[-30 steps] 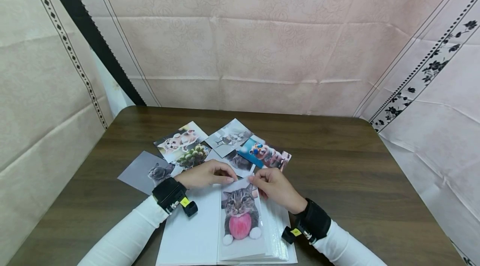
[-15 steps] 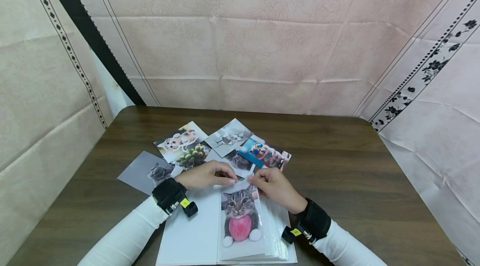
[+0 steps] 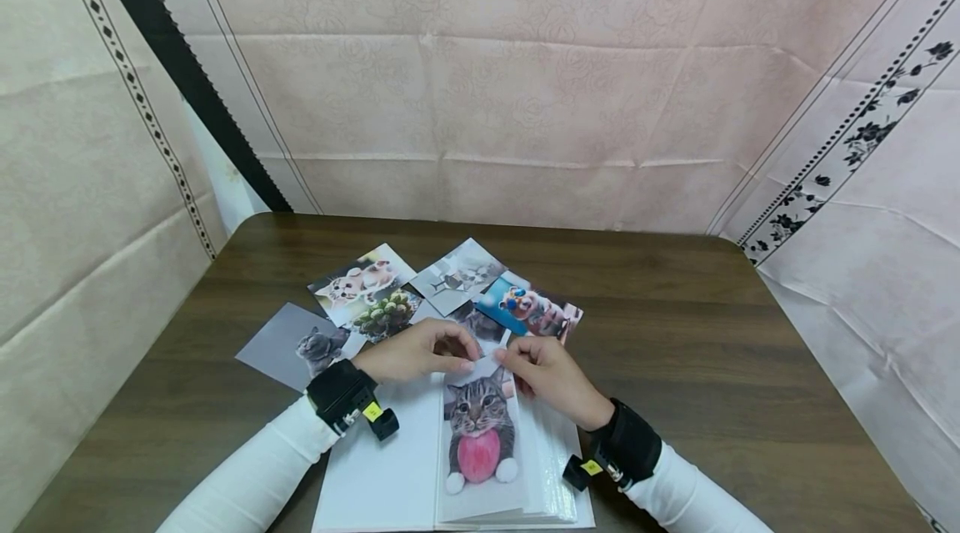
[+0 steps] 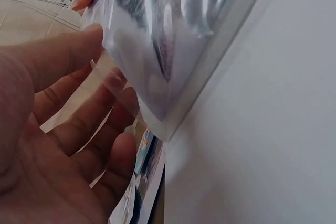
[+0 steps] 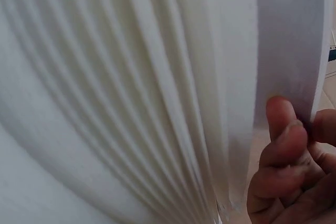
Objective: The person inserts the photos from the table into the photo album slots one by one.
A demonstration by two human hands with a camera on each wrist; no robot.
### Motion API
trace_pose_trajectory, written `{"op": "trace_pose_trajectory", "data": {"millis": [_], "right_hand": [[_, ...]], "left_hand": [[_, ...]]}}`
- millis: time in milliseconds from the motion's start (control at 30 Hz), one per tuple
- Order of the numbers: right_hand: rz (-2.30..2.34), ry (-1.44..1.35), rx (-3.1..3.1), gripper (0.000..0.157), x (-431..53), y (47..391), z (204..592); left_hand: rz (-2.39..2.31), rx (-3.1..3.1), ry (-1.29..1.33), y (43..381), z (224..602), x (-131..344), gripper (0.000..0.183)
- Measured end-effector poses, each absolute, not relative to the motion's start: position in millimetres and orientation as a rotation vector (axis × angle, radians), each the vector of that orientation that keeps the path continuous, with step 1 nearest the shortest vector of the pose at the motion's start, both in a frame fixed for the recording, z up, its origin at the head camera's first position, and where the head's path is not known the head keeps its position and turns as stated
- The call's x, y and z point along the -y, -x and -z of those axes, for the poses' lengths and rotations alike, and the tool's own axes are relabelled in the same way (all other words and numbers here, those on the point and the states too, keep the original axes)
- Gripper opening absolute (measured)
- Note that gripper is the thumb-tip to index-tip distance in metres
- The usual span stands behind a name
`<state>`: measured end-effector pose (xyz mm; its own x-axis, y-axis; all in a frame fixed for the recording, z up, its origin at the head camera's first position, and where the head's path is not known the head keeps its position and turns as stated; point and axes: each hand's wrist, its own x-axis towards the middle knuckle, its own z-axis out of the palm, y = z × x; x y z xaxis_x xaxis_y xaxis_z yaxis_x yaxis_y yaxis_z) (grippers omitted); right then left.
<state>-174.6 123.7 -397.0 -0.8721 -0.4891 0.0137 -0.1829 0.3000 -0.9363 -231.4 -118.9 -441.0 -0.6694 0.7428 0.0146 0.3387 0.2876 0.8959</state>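
Observation:
A white photo album (image 3: 382,466) lies open in front of me in the head view. On its right side, a clear sleeve page (image 4: 126,69) holds a photo of a tabby cat with a pink heart (image 3: 480,433). My left hand (image 3: 420,351) pinches the sleeve's clear film at the top edge; fingers show through the film in the left wrist view. My right hand (image 3: 551,374) pinches the same page at its upper right corner, thumb on one face and curled fingers (image 5: 286,145) on the other. More sleeve pages (image 5: 142,77) fan out beneath.
Several loose animal photos lie overlapping beyond the album, among them a grey cat card (image 3: 288,341), a kitten photo (image 3: 360,283), a pale photo (image 3: 459,274) and a blue one (image 3: 525,308). They rest on a brown wooden table (image 3: 712,349), with patterned cloth (image 3: 525,99) behind.
My left fingers have shifted slightly up and to the right at the sleeve's top edge, and the page has moved slightly with them. The right hand stays in place.

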Motion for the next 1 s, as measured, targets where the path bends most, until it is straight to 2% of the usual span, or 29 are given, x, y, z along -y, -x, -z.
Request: {"op": "trace_pose_trajectory", "data": {"millis": [600, 767, 1000], "right_hand": [[1.712, 0.674, -2.214, 0.025, -124, 175, 407], [1.75, 0.726, -2.179, 0.028, -128, 184, 428], [1.813, 0.674, -2.183, 0.037, -128, 185, 430]], "left_hand": [[-1.465, -2.085, -0.906, 231, 442, 117, 0.016], [-1.471, -2.084, -0.875, 232, 443, 117, 0.021], [-1.487, -2.071, -0.802, 231, 439, 121, 0.026]]}}
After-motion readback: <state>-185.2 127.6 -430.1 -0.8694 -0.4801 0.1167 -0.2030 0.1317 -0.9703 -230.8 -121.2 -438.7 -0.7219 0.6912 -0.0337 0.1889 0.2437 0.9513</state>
